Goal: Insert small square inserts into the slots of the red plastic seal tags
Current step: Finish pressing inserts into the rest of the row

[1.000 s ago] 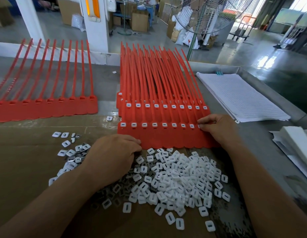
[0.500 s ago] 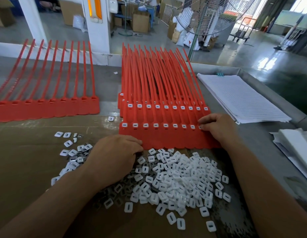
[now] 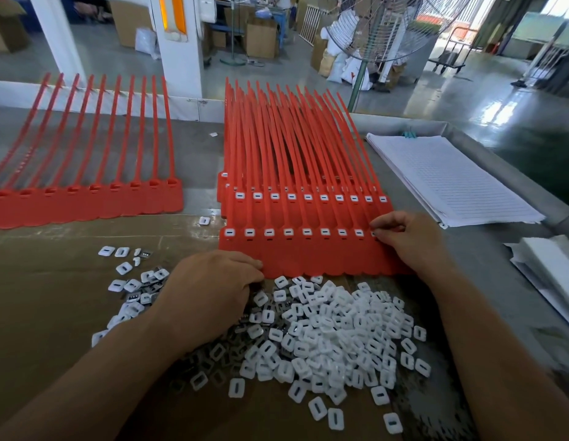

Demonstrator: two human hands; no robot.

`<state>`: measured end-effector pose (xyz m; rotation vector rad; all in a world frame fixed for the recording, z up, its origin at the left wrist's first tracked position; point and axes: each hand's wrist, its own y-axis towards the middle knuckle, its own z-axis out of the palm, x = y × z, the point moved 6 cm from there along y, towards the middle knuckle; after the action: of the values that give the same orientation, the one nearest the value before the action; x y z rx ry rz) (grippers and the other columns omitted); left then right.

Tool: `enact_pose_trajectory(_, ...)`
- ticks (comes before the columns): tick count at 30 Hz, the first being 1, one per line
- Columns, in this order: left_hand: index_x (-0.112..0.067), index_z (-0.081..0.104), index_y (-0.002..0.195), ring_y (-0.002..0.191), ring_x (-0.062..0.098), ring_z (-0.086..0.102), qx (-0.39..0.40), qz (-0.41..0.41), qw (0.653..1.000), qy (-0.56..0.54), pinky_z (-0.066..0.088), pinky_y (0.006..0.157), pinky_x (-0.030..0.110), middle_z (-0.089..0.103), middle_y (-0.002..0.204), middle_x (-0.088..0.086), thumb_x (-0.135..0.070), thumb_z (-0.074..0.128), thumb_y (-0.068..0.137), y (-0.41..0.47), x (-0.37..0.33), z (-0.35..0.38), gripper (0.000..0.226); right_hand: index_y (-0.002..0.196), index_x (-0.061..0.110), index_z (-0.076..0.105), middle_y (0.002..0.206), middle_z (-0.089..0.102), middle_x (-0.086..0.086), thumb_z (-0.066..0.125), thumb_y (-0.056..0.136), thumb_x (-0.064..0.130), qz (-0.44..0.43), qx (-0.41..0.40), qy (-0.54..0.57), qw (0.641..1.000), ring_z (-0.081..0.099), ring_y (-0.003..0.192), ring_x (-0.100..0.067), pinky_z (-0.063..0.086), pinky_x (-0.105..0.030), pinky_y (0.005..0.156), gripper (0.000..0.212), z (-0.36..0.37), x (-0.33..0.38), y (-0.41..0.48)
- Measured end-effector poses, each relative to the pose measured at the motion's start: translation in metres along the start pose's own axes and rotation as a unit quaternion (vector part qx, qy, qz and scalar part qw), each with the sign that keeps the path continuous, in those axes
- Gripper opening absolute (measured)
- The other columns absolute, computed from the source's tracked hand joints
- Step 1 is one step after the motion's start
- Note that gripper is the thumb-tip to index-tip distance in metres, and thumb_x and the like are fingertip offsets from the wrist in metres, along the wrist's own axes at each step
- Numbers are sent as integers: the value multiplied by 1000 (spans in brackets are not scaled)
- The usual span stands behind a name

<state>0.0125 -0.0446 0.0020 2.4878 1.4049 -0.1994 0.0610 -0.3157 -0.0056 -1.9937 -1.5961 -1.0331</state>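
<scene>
A stack of red seal tags (image 3: 308, 253) lies in front of me, straps pointing away; white square inserts fill the slots along its top two rows. My right hand (image 3: 410, 240) rests on the right end of the front row, its curled fingertips pinching a small insert at the last slot. My left hand (image 3: 210, 291) lies palm down with curled fingers on the pile of loose white inserts (image 3: 324, 332), beside the tags' front edge. What its fingers hold is hidden.
A second strip of red tags (image 3: 86, 202) with bare slots lies at the left. Loose inserts (image 3: 127, 275) scatter over the brown cardboard (image 3: 38, 297). A pad of lined paper (image 3: 448, 179) and white sheets (image 3: 550, 265) lie at the right.
Both hands stay almost where they were. My right fingertips have shifted slightly at the last slot of the front row; my left hand keeps working in the pile.
</scene>
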Motion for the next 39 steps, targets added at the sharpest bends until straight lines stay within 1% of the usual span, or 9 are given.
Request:
enact_pose_trajectory(6,-36,60,117,117,-6,45,-4,1,1000,-1,33,98,16,51,127,-24,-19,42,89,0,0,-1,37,77,26,68,68,58,16,71,77,10,-7,-5,-18,1000,52,65,2,41,-21,69,16,-5,4,-4)
enact_pose_trajectory(10,-35,60,116,116,-5,46,-4,2,1000,-1,33,98,17,51,127,-24,-18,43,89,-1,-1,-1,37,81,24,69,65,55,20,72,76,11,-21,-21,2,1000,53,57,11,39,-8,59,15,-12,11,-9)
enact_pose_trajectory(13,-36,61,115,116,-5,47,-4,-1,1000,-4,34,97,17,52,126,-24,-18,43,89,0,0,-2,37,81,24,68,68,58,16,71,77,10,-27,-12,19,999,52,60,3,40,-8,58,14,-16,17,-14)
enact_pose_trajectory(16,-36,60,117,116,-5,46,-3,0,1000,-6,34,97,17,51,127,-24,-19,42,89,0,0,-3,37,78,23,69,69,62,13,71,77,9,-44,9,19,999,53,61,3,38,-1,57,15,-16,26,-19)
enact_pose_trajectory(19,-36,59,117,116,-5,46,-3,0,1000,-7,34,97,17,50,127,-24,-19,42,89,0,0,-3,37,73,27,66,72,64,13,69,78,6,-64,55,26,996,56,62,8,39,-1,58,22,-14,37,-25)
enact_pose_trajectory(24,-34,61,116,115,-3,49,-7,-3,1000,-12,35,96,18,53,126,-22,-18,43,89,-1,0,-4,36,79,20,68,72,64,18,69,77,2,-87,155,35,983,57,65,16,40,1,60,18,-7,53,-40)
enact_pose_trajectory(28,-34,61,116,115,-3,48,-10,-2,1000,-13,34,96,18,52,126,-23,-19,43,89,-1,0,-4,35,76,29,67,70,68,8,72,74,6,-117,268,8,956,60,62,6,44,-4,59,23,1,66,-55)
enact_pose_trajectory(35,-37,60,116,115,-6,46,-8,-3,1000,-12,32,96,16,51,126,-25,-20,43,90,-2,1,-3,36,80,36,68,75,65,18,78,68,17,-135,406,-31,903,57,59,5,42,-6,56,24,17,66,-72)
enact_pose_trajectory(39,-35,62,114,113,-4,49,-14,-6,1000,-17,34,94,16,53,124,-24,-19,45,89,-3,2,-4,35,90,53,60,91,58,24,81,64,23,-141,450,-76,879,51,61,6,42,-7,57,44,21,65,-81)
